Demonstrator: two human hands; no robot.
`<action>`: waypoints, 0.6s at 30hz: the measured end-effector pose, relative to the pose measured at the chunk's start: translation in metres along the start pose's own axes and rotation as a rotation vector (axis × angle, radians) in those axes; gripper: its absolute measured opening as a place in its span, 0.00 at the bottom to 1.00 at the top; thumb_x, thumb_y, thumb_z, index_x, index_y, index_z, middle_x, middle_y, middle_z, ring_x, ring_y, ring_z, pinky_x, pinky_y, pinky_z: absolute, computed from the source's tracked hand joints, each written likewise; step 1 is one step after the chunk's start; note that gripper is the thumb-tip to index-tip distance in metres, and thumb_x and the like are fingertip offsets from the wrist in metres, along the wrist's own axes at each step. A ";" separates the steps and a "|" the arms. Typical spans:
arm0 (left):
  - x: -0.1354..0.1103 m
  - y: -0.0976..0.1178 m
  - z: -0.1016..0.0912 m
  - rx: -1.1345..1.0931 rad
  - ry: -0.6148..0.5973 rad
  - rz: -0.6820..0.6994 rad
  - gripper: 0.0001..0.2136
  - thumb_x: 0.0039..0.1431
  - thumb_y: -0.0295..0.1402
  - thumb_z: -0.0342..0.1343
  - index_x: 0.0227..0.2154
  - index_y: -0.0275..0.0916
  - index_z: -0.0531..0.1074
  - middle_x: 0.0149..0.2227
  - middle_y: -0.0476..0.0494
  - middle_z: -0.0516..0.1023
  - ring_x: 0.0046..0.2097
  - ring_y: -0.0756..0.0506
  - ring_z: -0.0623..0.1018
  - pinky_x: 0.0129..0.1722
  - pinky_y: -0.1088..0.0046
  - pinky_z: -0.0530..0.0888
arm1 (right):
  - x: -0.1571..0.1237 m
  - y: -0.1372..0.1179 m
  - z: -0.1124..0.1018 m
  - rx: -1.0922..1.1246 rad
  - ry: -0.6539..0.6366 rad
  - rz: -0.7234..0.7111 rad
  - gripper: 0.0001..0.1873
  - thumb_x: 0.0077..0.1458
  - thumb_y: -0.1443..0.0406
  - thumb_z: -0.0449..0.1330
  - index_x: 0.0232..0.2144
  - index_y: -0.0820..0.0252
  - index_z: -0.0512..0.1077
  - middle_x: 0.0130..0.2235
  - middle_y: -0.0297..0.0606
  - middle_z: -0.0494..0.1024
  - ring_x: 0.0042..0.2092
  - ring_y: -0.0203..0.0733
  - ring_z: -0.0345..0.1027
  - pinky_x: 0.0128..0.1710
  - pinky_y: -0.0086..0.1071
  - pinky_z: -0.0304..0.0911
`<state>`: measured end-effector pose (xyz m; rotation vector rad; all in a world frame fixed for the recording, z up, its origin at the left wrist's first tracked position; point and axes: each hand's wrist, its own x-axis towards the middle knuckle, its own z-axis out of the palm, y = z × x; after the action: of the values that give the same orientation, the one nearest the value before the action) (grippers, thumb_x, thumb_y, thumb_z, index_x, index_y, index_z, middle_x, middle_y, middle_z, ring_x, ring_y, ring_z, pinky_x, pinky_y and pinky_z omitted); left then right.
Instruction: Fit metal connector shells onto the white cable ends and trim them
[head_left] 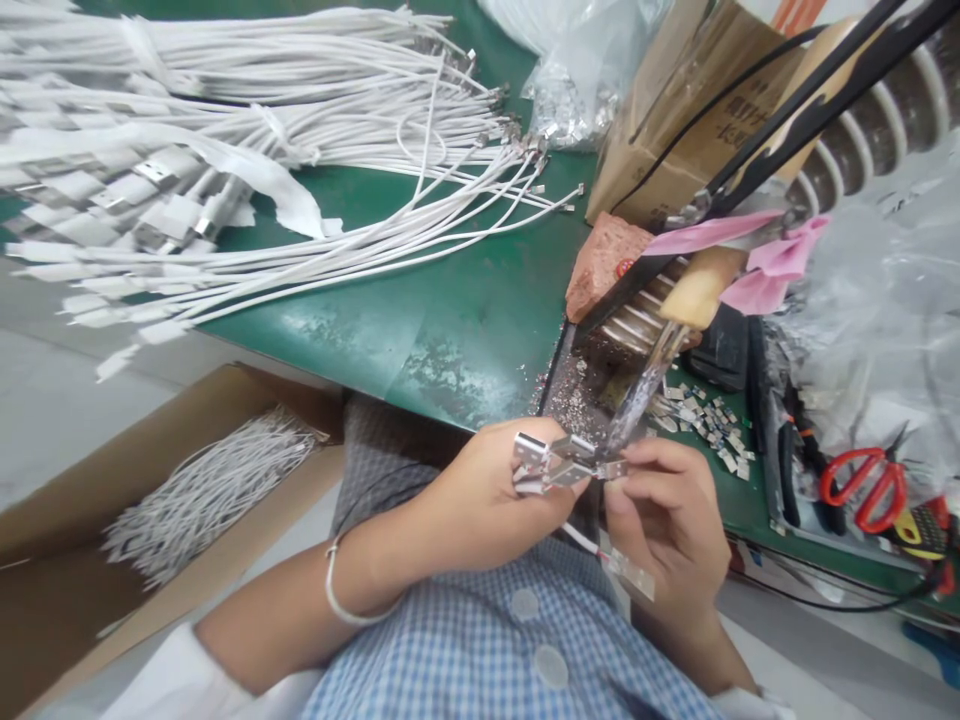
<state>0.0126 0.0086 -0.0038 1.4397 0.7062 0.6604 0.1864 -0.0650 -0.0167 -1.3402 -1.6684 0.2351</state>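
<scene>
My left hand [487,500] is closed round several silver USB plugs [531,450], whose metal ends stick out past the thumb and forefinger. Close beside it, my right hand [671,525] pinches a small metal connector piece [611,468] between thumb and fingertips. Just above this piece is the tip of a soldering iron [634,405], mounted with a yellowish grip and pink cloth ties. A white cable [581,538] runs beneath my hands toward another USB plug [631,575] at the right palm. Where the iron meets the connector, my fingers hide the contact.
White USB cables [300,130] lie bundled on the green table [367,340]. A box [45,510] at lower left holds more cables. Loose connector parts [709,420], red-handled scissors [866,488], a brick piece [604,265] and a carton [697,110] stand to the right.
</scene>
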 end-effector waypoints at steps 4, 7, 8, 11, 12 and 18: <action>0.000 0.002 -0.001 0.005 0.012 -0.007 0.08 0.58 0.27 0.54 0.24 0.37 0.64 0.22 0.55 0.65 0.24 0.54 0.63 0.23 0.79 0.62 | 0.001 -0.002 0.002 0.007 0.009 0.019 0.08 0.55 0.74 0.60 0.36 0.58 0.72 0.42 0.39 0.72 0.44 0.44 0.68 0.43 0.39 0.68; 0.000 0.001 -0.001 0.002 0.005 -0.013 0.09 0.58 0.27 0.54 0.23 0.37 0.64 0.22 0.55 0.64 0.23 0.54 0.63 0.22 0.80 0.62 | 0.001 -0.003 0.003 -0.005 0.011 0.029 0.08 0.55 0.73 0.60 0.36 0.56 0.72 0.41 0.39 0.72 0.44 0.45 0.69 0.42 0.41 0.69; 0.000 0.001 -0.001 -0.001 -0.006 -0.018 0.09 0.58 0.27 0.54 0.24 0.37 0.64 0.22 0.55 0.64 0.23 0.55 0.62 0.22 0.80 0.62 | 0.001 -0.003 0.002 -0.011 0.011 0.031 0.07 0.56 0.73 0.60 0.36 0.56 0.72 0.41 0.40 0.72 0.44 0.45 0.69 0.41 0.41 0.69; 0.000 0.000 -0.002 0.007 -0.035 -0.039 0.08 0.57 0.25 0.54 0.24 0.37 0.64 0.22 0.56 0.63 0.22 0.55 0.61 0.20 0.81 0.61 | 0.002 -0.003 0.002 -0.014 0.007 0.027 0.07 0.55 0.73 0.60 0.36 0.56 0.72 0.41 0.40 0.72 0.44 0.45 0.69 0.41 0.41 0.69; 0.000 0.000 -0.003 0.015 -0.036 -0.038 0.07 0.57 0.24 0.54 0.24 0.37 0.64 0.22 0.56 0.63 0.22 0.55 0.61 0.20 0.81 0.61 | 0.002 -0.003 0.001 -0.012 0.006 0.022 0.08 0.55 0.73 0.61 0.36 0.56 0.72 0.41 0.40 0.72 0.44 0.45 0.69 0.41 0.40 0.69; 0.001 0.003 -0.003 0.053 -0.029 0.009 0.07 0.57 0.24 0.54 0.25 0.36 0.65 0.23 0.55 0.65 0.24 0.55 0.63 0.23 0.81 0.63 | 0.002 -0.002 0.001 0.009 0.001 0.014 0.08 0.54 0.74 0.61 0.36 0.57 0.72 0.42 0.40 0.72 0.44 0.44 0.69 0.43 0.39 0.69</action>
<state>0.0109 0.0120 -0.0009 1.4992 0.6992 0.6307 0.1847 -0.0639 -0.0147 -1.3459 -1.6555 0.2495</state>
